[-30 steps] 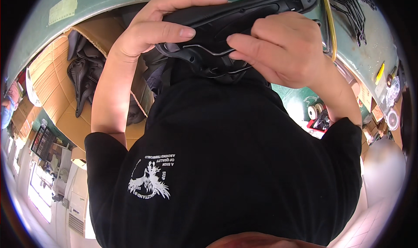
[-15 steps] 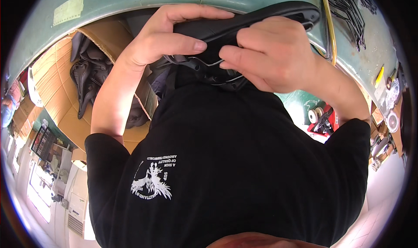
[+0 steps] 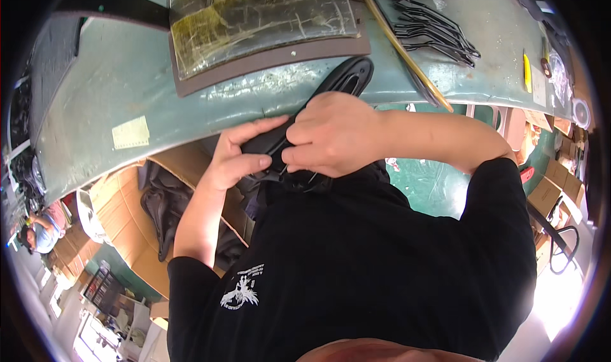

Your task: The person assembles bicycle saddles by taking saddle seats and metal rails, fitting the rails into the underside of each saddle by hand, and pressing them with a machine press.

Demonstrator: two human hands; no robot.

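A black bicycle saddle [image 3: 350, 77] is held at the near edge of the bench, its underside partly showing and its narrow end pointing up and to the right. My left hand [image 3: 234, 155] grips the wide end, fingers along the far side and thumb on the near side. Fingers curled, my right hand [image 3: 337, 136] presses onto the middle of the saddle's underside. Thin shiny metal, seemingly part of a saddle rail, shows just below the right fingertips; what those fingers pinch is hidden. Several black bent metal rails [image 3: 433, 31] lie on the bench beyond.
Left of me, an open cardboard box [image 3: 121, 203] holds several black saddles [image 3: 159, 212]. On the green bench [image 3: 95, 107] are a plastic-covered board [image 3: 261, 28], a yellowish tube [image 3: 401, 50] and a yellow-handled tool [image 3: 527, 72]. Another person [image 3: 44, 228] is far left.
The view has shifted, showing more of the bench. The saddle has tilted more steeply, and my right hand has moved along it toward my left hand.
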